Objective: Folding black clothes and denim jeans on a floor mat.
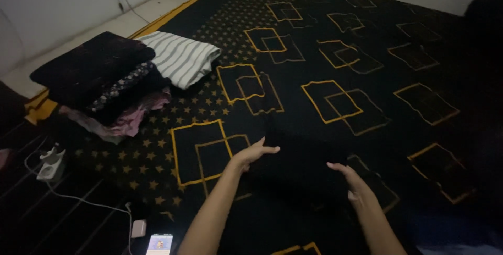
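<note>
Both hands flat w/ fingers spread, pinching nothing: left hand (254, 154) and right hand (352, 180) rest on opposite edges of a dark cloth (301, 163) lying on the black-and-gold carpet (367, 66), folded clothes pile (112, 82) to the left.

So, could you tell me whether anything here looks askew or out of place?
Mostly the pile of folded clothes: pink and floral pieces spill untidily from its bottom. Both hands, left and right, lie flat on a black cloth.
</note>
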